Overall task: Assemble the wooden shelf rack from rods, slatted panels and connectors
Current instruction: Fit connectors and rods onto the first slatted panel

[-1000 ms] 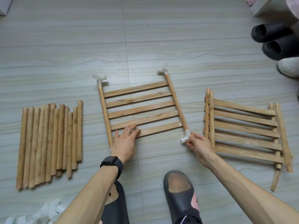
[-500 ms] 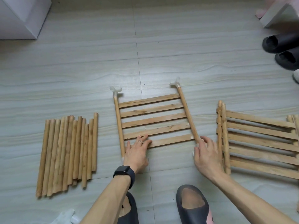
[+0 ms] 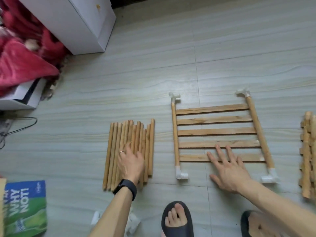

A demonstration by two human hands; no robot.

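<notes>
The slatted panel (image 3: 213, 120) carries its four connectors (image 3: 182, 175). The right hand (image 3: 229, 170) rests flat on it, fingers spread. The left hand (image 3: 131, 161) lies open on the rods (image 3: 119, 134); next, probably, it must grip one.

Single head-worn wide-angle view, looking steeply down and forward, close above the floor (image 3: 153, 69), nothing shared

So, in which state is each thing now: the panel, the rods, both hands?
slatted panel: flat on floor, a connector fitted at each corner.
rods: loose, lying side by side.
left hand: on the rods, grip unclear.
right hand: fingers straight, spread over the nearest slat.
spare panels: stacked, at right edge.
</notes>
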